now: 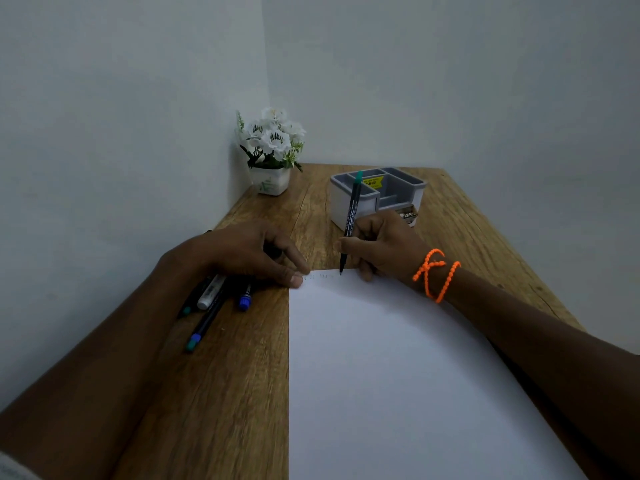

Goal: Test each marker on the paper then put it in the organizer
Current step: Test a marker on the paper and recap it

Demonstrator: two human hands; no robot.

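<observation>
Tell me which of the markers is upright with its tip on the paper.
The teal-capped black marker in the right hand: it stands with its tip on the paper. The other markers lie flat on the table under the left hand.

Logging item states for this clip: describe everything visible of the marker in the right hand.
The marker is slim with a black barrel, white print along it and a teal rear end; it looks like plastic. It is uncapped and stands nearly upright, its top leaning slightly away. The right hand pinches its lower barrel, and its fine tip meets the top edge of the white paper, beside faint marks. The organizer stands behind it.
</observation>
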